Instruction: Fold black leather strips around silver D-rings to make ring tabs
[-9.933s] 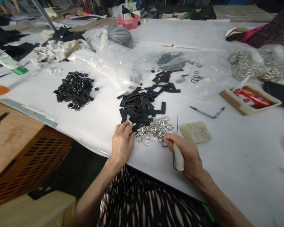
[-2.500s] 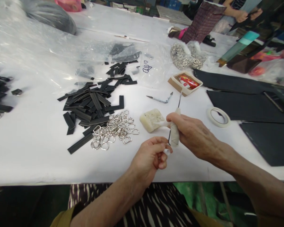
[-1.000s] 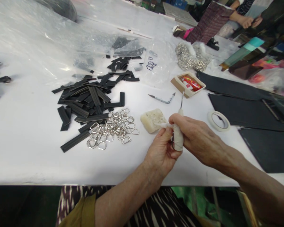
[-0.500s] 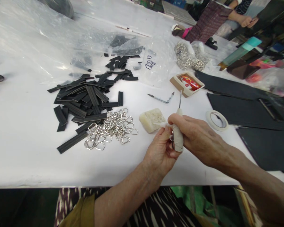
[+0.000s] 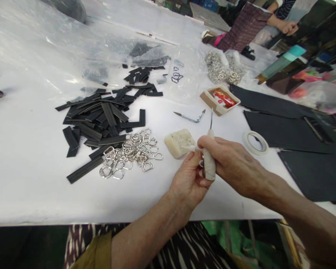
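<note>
Looks like a two-handed fiddly step: right hand (image 5: 231,158) closed round pale-wrapped awl (image 5: 210,163), shank to 12 o'clock, left hand (image 5: 188,179) curled against it, contents hidden, can't tell; next probably wants steady left fingers, D-rings (image 5: 134,152) at 9.

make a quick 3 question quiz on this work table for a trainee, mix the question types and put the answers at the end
1. True or false: the right hand is gripping the pale-handled tool.

2. Which of these lies nearest to the left hand?
A) the roll of tape
B) the pale block
C) the tray with the red packet

3. Fill in the blank: the loose metal rings on the table lie up against a heap of black ____.

Key: 1. True. 2. B. 3. Strips.
</note>
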A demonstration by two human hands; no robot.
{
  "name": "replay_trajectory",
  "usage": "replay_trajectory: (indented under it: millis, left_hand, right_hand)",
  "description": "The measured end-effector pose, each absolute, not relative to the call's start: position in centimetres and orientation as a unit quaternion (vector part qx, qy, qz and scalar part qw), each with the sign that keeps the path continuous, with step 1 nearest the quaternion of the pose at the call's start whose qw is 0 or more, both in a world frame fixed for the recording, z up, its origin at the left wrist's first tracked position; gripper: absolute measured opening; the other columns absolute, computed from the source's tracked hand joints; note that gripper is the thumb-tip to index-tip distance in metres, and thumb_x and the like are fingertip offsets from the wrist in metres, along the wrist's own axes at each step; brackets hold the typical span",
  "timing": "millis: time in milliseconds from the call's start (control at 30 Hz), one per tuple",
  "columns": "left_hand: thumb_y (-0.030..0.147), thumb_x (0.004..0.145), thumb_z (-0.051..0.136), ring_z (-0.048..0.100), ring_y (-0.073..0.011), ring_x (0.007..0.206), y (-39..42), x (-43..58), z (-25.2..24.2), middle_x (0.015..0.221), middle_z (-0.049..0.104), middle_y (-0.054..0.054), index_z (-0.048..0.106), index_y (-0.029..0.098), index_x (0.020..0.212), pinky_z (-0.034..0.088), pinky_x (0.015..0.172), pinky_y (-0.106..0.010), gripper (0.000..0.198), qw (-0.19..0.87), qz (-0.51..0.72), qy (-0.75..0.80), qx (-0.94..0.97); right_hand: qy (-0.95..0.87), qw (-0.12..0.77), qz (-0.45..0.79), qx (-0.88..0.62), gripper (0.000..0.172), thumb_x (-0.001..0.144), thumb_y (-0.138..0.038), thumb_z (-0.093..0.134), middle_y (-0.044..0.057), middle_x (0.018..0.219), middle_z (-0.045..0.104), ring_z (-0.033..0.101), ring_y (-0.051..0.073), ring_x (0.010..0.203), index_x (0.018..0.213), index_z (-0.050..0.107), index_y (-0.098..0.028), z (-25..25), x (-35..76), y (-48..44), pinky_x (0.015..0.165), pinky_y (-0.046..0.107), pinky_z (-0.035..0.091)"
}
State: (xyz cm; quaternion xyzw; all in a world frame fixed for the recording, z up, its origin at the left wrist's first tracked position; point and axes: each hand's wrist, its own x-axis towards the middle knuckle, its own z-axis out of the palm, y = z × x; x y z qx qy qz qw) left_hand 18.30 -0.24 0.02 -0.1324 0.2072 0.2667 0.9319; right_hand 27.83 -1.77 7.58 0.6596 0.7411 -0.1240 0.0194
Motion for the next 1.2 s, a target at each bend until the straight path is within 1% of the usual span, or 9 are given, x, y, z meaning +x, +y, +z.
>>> replay_trajectory:
  millis: [200, 433, 600, 667, 867, 1033, 1100, 1200]
  left_hand:
    - [0.028, 0.075, 0.074, 0.032, -0.0013, 0.036, -0.27, 18.37, -0.13, 0.051, 0.043, 0.007, 0.047, 0.013, 0.068, 0.017, 0.031, -0.01, 0.032, 0.932, 0.269, 0.198, -0.138]
    - [0.028, 0.073, 0.076, 0.032, -0.0011, 0.036, -0.25, 18.37, 0.05, 0.05, 0.043, 0.007, 0.046, 0.013, 0.066, 0.018, 0.03, -0.01, 0.035, 0.923, 0.271, 0.231, -0.144]
    - [0.025, 0.078, 0.071, 0.032, -0.0011, 0.036, -0.21, 18.26, 0.25, 0.05, 0.043, 0.006, 0.046, 0.013, 0.065, 0.02, 0.03, -0.01, 0.03, 0.923, 0.269, 0.232, -0.148]
    - [0.025, 0.078, 0.071, 0.033, -0.0012, 0.036, -0.15, 18.23, 0.34, 0.05, 0.043, 0.006, 0.046, 0.013, 0.065, 0.02, 0.03, -0.01, 0.03, 0.921, 0.267, 0.24, -0.148]
    - [0.023, 0.081, 0.068, 0.032, -0.0011, 0.036, -0.06, 18.19, 0.24, 0.05, 0.041, 0.006, 0.046, 0.013, 0.064, 0.021, 0.031, -0.01, 0.029, 0.923, 0.26, 0.236, -0.161]
    - [0.019, 0.086, 0.061, 0.033, -0.0018, 0.035, -0.16, 18.17, 0.12, 0.05, 0.042, 0.006, 0.047, 0.013, 0.065, 0.021, 0.03, -0.01, 0.026, 0.92, 0.261, 0.239, -0.166]
    - [0.02, 0.085, 0.063, 0.033, -0.0016, 0.035, -0.17, 18.17, 0.16, 0.05, 0.043, 0.006, 0.046, 0.013, 0.065, 0.02, 0.03, -0.01, 0.026, 0.922, 0.261, 0.238, -0.162]
    - [0.021, 0.079, 0.07, 0.033, -0.0009, 0.035, -0.12, 18.16, 0.27, 0.05, 0.042, 0.006, 0.046, 0.013, 0.064, 0.019, 0.03, -0.009, 0.029, 0.922, 0.261, 0.241, -0.154]
  right_hand:
    - [0.737, 0.021, -0.126, 0.664, 0.011, 0.076, -0.01, 0.047, 0.001, 0.067, 0.05, 0.046, 0.018, 0.059, 0.08, 0.046, -0.02, 7.5, 27.86, -1.79, 0.054, 0.026, 0.029]
    - [0.739, 0.011, -0.12, 0.663, 0.017, 0.074, -0.007, 0.048, 0.0, 0.067, 0.049, 0.045, 0.017, 0.059, 0.082, 0.044, -0.021, 7.31, 27.95, -1.96, 0.055, 0.025, 0.027]
    - [0.742, 0.012, -0.123, 0.659, 0.014, 0.075, -0.008, 0.048, 0.0, 0.067, 0.049, 0.045, 0.017, 0.059, 0.08, 0.044, -0.02, 7.44, 27.82, -1.85, 0.054, 0.025, 0.027]
    - [0.742, 0.007, -0.129, 0.657, 0.014, 0.075, -0.008, 0.047, 0.0, 0.068, 0.049, 0.045, 0.017, 0.06, 0.08, 0.043, -0.02, 7.49, 27.83, -1.87, 0.054, 0.025, 0.028]
    - [0.741, 0.001, -0.129, 0.659, 0.014, 0.074, -0.009, 0.047, 0.0, 0.067, 0.049, 0.045, 0.017, 0.059, 0.08, 0.045, -0.021, 7.47, 27.86, -1.94, 0.054, 0.025, 0.027]
    - [0.739, 0.004, -0.127, 0.661, 0.015, 0.072, -0.007, 0.047, 0.001, 0.067, 0.049, 0.045, 0.018, 0.059, 0.079, 0.045, -0.02, 7.5, 27.67, -1.79, 0.053, 0.025, 0.027]
    - [0.741, 0.003, -0.126, 0.659, 0.015, 0.072, -0.007, 0.047, 0.001, 0.067, 0.049, 0.045, 0.018, 0.059, 0.079, 0.045, -0.02, 7.5, 27.63, -1.75, 0.053, 0.025, 0.027]
    - [0.743, -0.002, -0.125, 0.657, 0.015, 0.072, -0.007, 0.048, 0.001, 0.067, 0.05, 0.045, 0.018, 0.06, 0.079, 0.045, -0.02, 7.46, 27.66, -1.77, 0.054, 0.024, 0.028]
